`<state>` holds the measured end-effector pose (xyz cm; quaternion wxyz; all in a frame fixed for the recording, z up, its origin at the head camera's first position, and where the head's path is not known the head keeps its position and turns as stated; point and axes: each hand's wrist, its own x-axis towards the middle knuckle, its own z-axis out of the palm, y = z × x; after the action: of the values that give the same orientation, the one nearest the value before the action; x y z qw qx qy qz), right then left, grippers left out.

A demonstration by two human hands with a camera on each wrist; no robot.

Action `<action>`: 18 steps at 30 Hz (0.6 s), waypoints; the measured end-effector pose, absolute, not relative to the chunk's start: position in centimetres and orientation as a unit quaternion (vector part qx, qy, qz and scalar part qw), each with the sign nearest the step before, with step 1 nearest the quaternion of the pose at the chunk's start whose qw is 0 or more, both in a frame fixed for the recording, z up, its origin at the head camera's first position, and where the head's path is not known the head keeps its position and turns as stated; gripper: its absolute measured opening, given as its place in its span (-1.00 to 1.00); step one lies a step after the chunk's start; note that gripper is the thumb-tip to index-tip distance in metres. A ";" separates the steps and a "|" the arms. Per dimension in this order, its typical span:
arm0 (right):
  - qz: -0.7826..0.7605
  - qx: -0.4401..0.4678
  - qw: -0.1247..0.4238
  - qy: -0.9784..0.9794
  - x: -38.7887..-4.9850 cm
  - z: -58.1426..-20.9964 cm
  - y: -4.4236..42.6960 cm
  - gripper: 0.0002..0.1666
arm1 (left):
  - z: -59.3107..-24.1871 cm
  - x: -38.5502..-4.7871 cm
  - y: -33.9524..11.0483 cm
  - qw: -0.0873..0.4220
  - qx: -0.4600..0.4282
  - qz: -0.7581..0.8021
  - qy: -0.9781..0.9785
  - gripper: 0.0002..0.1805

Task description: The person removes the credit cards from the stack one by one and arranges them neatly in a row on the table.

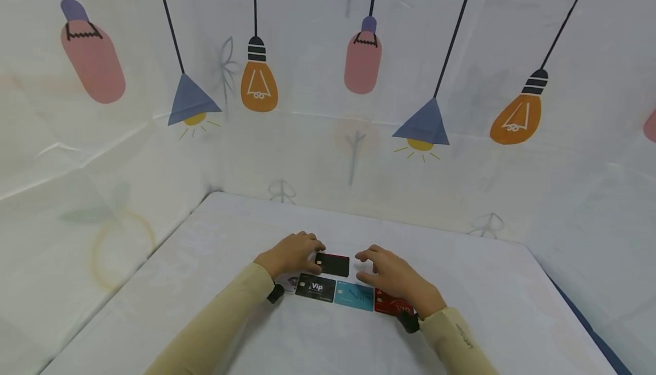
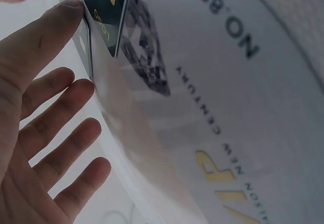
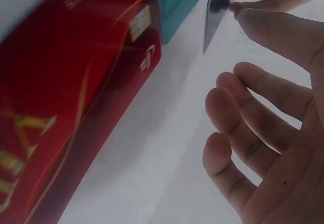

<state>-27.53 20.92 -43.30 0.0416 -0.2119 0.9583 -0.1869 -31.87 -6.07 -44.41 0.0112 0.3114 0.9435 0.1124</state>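
A black card (image 1: pixel 333 265) with a chip and a red strip along its far edge lies behind a row of cards. My left hand (image 1: pixel 294 254) is at its left end, thumb by the near corner, fingers spread towards the far side; the thumb appears to touch it. To the right of this card, my right hand (image 1: pixel 392 272) hovers with loosely bent fingers and nothing between them. Under or beside the hands run a white card (image 2: pixel 202 82) with a diamond picture, a black Vip card (image 1: pixel 315 288), a light-blue card (image 1: pixel 353 295) and a red card (image 3: pixel 91 82).
The cards lie on a white-covered table (image 1: pixel 318 341). White sheets (image 1: pixel 307 153) printed with hanging lamps stand behind and at the sides. Dark wrist straps (image 1: pixel 409 322) sit close to the row's ends.
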 end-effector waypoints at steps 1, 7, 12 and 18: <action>-0.190 -0.215 0.043 0.957 -27.7 -43.3 20.7 -0.48 | -44.4 -31.9 -6.0 0.015 0.308 0.113 0.944 -0.42; -0.195 -0.231 0.044 0.952 -29.1 -43.6 19.9 -0.48 | -44.3 -31.8 -5.9 0.027 0.302 0.121 0.945 -0.41; -0.187 -0.232 0.052 0.953 -30.1 -43.9 19.2 -0.45 | -44.4 -31.9 -5.9 0.020 0.313 0.116 0.943 -0.41; -0.193 -0.231 0.085 0.950 -30.7 -44.0 18.5 -0.40 | -44.6 -32.0 -5.8 0.019 0.316 0.109 0.942 -0.40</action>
<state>-30.68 18.54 -44.02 0.0845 -0.2314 0.9497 -0.1932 -31.97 -5.81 -44.57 0.0188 0.3162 0.9423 0.1086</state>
